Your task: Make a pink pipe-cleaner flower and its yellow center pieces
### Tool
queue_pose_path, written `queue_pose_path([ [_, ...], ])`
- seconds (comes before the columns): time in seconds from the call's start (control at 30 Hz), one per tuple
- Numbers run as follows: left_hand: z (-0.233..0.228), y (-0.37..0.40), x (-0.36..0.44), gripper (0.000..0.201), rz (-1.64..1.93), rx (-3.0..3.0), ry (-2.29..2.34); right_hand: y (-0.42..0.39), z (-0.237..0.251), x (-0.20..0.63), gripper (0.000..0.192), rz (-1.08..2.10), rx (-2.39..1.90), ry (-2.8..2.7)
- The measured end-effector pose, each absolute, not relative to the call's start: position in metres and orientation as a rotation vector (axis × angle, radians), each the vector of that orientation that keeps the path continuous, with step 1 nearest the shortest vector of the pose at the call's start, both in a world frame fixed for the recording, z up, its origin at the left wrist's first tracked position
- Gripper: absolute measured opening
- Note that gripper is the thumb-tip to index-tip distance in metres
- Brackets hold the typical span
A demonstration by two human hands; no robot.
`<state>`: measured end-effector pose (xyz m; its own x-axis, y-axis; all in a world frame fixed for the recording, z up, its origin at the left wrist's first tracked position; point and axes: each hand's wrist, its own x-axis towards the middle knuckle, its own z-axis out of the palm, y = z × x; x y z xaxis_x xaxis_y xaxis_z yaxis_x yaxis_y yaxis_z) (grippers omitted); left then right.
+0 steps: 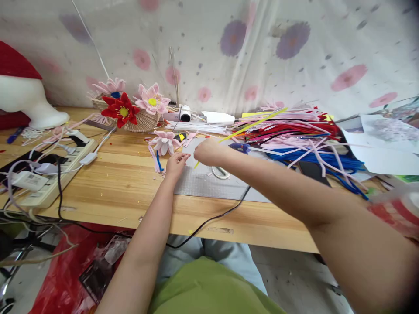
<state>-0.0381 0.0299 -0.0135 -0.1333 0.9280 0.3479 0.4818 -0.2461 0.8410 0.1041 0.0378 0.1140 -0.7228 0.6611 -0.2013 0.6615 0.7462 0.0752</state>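
Observation:
My right hand [207, 152] is closed around a long yellow pipe cleaner [253, 125] that slants up to the right over the grey cutting mat [203, 183]. My left hand [176, 164] rests at the mat's left edge, fingers curled near pink pipe-cleaner pieces [153, 158]; whether it holds any of them I cannot tell. A pink pipe-cleaner flower [164, 143] lies just beyond the left hand. Scissors [221, 172] lie on the mat under my right wrist.
A heap of red, pink and blue pipe cleaners [294, 135] fills the right of the wooden table [124, 183]. A basket with red and pink flowers [134, 111] stands at the back. A power strip [49, 174] with cables sits left. A black cord [209, 220] hangs over the front edge.

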Motion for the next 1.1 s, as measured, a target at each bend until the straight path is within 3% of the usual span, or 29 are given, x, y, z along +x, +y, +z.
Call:
queue_pose_path([
  [0.13, -0.012, 0.018, -0.03, 0.018, 1.183, 1.863, 1.604, 0.032, 0.096, 0.111, 0.026, 0.049, 1.395, 2.603],
  [0.37, -0.016, -0.006, 0.018, 0.021, 0.87, 2.312, 1.589, 0.017, 0.052, 0.157, 0.039, -0.125, 2.018, 2.298],
  [0.47, -0.019, -0.004, 0.028, 0.009, 0.78, 2.382, 1.62, 0.006, 0.033, 0.166, 0.043, -0.137, 2.134, 2.258],
  [0.77, -0.015, 0.013, 0.012, 0.022, 0.824, 2.202, 2.174, 0.019, 0.017, 0.182, 0.031, -0.331, 2.246, 2.394],
  [0.9, -0.015, 0.03, 0.04, 0.035, 0.698, 2.416, 1.882, 0.018, 0.012, 0.182, 0.032, -0.361, 2.485, 2.432],
  [1.1, -0.017, 0.061, 0.076, 0.055, 0.221, 2.559, 1.47, 0.016, 0.004, 0.184, 0.032, -0.373, 2.563, 2.4],
])
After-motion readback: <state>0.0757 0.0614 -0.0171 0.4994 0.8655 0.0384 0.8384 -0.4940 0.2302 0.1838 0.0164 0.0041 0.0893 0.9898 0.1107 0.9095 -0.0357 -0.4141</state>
